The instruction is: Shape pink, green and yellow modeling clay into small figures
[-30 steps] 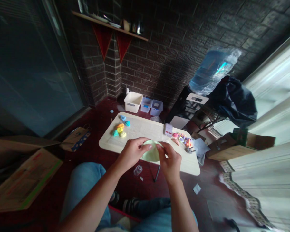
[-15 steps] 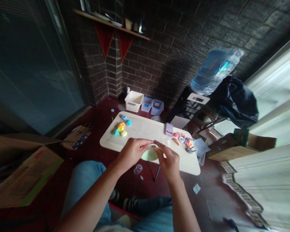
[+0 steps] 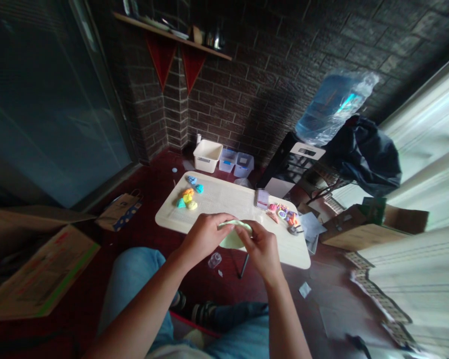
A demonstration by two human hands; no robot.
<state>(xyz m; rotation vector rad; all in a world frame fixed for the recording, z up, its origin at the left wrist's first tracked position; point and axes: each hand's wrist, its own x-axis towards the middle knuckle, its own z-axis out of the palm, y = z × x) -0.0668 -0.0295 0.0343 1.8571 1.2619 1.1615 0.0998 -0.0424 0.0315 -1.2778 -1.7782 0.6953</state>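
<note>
A thin pale green sheet of modelling clay [image 3: 232,240] hangs between my two hands over the near edge of the white table [image 3: 224,197]. My left hand [image 3: 208,232] pinches its upper left side, thumb against fingers. On the other side my right hand [image 3: 260,245] pinches the upper right part. The top rim folds over towards me and the rest droops below the fingers. At the table's left lie blue [image 3: 192,180], teal, orange, yellow [image 3: 187,198] and cream lumps of clay. Small colourful clay pieces [image 3: 282,214] cluster at the right, beside a phone-like flat object [image 3: 262,198].
Behind the table stand a white bin [image 3: 207,155] and clear boxes [image 3: 243,164]. A water dispenser [image 3: 292,162] with a wrapped bottle is at the back right. Cardboard boxes [image 3: 374,227] flank both sides, and a plastic cup [image 3: 214,260] lies on the floor.
My fingers have shifted along the top of the green clay sheet; its upper rim now shows folded over between them. Both hands stay in nearly the same place.
</note>
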